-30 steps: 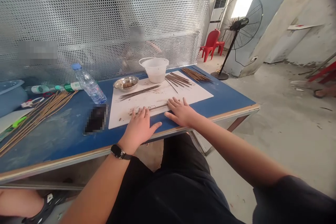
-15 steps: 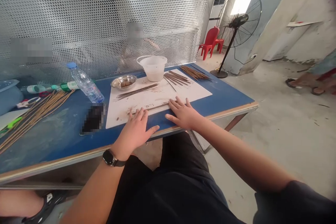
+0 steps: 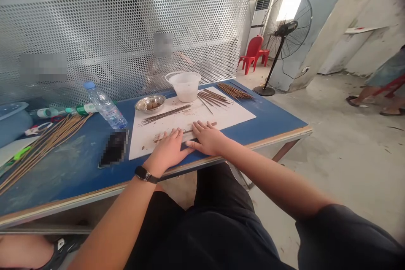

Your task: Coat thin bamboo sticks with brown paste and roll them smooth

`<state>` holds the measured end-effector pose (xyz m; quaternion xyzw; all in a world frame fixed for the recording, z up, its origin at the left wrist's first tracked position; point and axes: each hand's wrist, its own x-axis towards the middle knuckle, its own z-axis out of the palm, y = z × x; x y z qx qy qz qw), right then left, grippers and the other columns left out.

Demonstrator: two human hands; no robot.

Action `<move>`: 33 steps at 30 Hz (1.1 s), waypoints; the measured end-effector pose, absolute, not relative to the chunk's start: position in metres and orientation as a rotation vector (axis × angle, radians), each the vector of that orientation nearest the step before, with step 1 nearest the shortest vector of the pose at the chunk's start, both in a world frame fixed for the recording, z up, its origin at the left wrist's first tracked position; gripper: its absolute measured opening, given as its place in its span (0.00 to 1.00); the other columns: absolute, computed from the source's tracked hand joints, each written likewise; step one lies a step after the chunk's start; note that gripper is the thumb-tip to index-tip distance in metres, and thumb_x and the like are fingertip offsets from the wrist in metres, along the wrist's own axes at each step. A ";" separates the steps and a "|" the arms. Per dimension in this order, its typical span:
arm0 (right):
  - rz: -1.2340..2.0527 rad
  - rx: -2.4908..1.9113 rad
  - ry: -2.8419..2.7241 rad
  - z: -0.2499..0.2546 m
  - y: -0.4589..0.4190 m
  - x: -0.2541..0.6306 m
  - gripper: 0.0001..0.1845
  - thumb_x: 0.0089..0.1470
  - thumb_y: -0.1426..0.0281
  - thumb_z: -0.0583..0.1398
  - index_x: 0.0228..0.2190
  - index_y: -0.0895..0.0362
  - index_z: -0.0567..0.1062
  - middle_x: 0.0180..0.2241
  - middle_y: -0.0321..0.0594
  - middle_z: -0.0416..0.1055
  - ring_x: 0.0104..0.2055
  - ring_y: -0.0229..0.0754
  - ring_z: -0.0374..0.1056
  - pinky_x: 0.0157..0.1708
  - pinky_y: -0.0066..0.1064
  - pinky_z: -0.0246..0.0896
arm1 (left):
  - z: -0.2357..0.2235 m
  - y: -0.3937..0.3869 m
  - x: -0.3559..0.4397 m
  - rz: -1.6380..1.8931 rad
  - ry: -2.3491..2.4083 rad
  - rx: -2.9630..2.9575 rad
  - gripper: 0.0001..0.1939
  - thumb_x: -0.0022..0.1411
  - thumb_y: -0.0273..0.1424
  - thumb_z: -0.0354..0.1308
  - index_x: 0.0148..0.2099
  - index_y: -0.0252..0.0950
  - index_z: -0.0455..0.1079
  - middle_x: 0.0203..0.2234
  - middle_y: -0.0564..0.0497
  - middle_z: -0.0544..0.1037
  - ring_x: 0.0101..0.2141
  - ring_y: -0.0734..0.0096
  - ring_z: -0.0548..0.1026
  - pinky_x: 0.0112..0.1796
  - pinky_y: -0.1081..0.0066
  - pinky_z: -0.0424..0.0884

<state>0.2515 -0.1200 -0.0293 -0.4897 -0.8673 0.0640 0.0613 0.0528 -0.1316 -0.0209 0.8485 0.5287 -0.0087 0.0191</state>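
A thin brown stick (image 3: 215, 124) lies crosswise on the white board (image 3: 238, 114) near its front edge. Both palms face down over it, fingers stretched out. My left hand (image 3: 169, 147) rests on the stick's left part, which it hides. Just to its right, my right hand (image 3: 207, 138) covers the middle, and the stick's right end sticks out past its fingers. The two thumbs are close together. Brown crumbs dot the board. Behind my hands lie a row of thin dark sticks (image 3: 166, 114) and a fan of thicker brown sticks (image 3: 215, 97).
A metal bowl (image 3: 139, 107) with brown lumps and a white plastic bucket (image 3: 183, 88) stand at the back. More sticks (image 3: 236, 90) lie at right. Left are a tilted water bottle (image 3: 106, 107), a blurred dark object (image 3: 114, 147) and long tan sticks (image 3: 53, 143). A perforated metal panel (image 3: 126, 42) stands behind.
My right hand has slid left along the stick, close to my left hand, baring the stick's right end. My left hand has shifted slightly right. The camera view has tilted up a little.
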 end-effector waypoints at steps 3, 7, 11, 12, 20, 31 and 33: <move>0.174 -1.420 -2.616 -0.034 -0.144 0.261 0.61 0.64 0.35 0.32 0.72 0.74 0.55 0.74 0.64 0.45 0.78 0.64 0.40 0.74 0.59 0.34 | -0.024 -0.156 0.055 0.004 1.627 2.661 0.47 0.72 0.56 0.46 0.77 0.24 0.50 0.75 0.31 0.53 0.74 0.43 0.52 0.70 0.47 0.50; 0.176 -1.413 -2.602 -0.035 -0.153 0.265 0.60 0.64 0.36 0.31 0.72 0.72 0.55 0.74 0.63 0.47 0.78 0.64 0.41 0.74 0.61 0.34 | -0.029 -0.167 0.062 0.008 1.666 2.634 0.52 0.71 0.60 0.46 0.77 0.20 0.48 0.75 0.28 0.47 0.74 0.38 0.49 0.70 0.43 0.52; 0.194 -1.498 -2.576 -0.033 -0.119 0.257 0.55 0.68 0.40 0.34 0.72 0.74 0.53 0.75 0.62 0.45 0.78 0.62 0.39 0.74 0.61 0.31 | -0.026 -0.136 0.067 -0.032 1.739 2.582 0.50 0.72 0.58 0.41 0.78 0.21 0.46 0.76 0.29 0.46 0.75 0.40 0.46 0.70 0.43 0.48; 0.196 -1.511 -2.580 -0.032 -0.108 0.254 0.52 0.70 0.42 0.35 0.72 0.73 0.53 0.75 0.61 0.46 0.78 0.61 0.39 0.74 0.61 0.30 | -0.024 -0.126 0.067 -0.052 1.752 2.565 0.50 0.72 0.59 0.40 0.78 0.21 0.46 0.76 0.30 0.46 0.75 0.41 0.45 0.71 0.43 0.46; 0.220 -1.474 -2.601 -0.030 -0.106 0.264 0.50 0.70 0.43 0.36 0.73 0.70 0.53 0.75 0.60 0.46 0.78 0.61 0.39 0.73 0.65 0.29 | -0.016 -0.124 0.057 -0.077 1.672 2.562 0.50 0.71 0.61 0.40 0.78 0.25 0.47 0.76 0.34 0.48 0.75 0.45 0.46 0.71 0.45 0.47; 0.202 -1.466 -2.555 -0.040 -0.126 0.271 0.55 0.67 0.38 0.33 0.73 0.70 0.51 0.75 0.59 0.45 0.78 0.61 0.39 0.73 0.66 0.28 | -0.032 -0.149 0.061 0.008 1.729 2.634 0.53 0.72 0.62 0.40 0.78 0.20 0.45 0.75 0.30 0.47 0.74 0.41 0.49 0.70 0.45 0.50; 0.185 -1.502 -2.566 -0.036 -0.108 0.267 0.53 0.68 0.40 0.34 0.73 0.71 0.52 0.75 0.60 0.46 0.78 0.61 0.40 0.73 0.66 0.29 | -0.027 -0.130 0.062 -0.017 1.761 2.585 0.53 0.72 0.61 0.38 0.78 0.19 0.44 0.75 0.30 0.46 0.75 0.42 0.46 0.70 0.44 0.48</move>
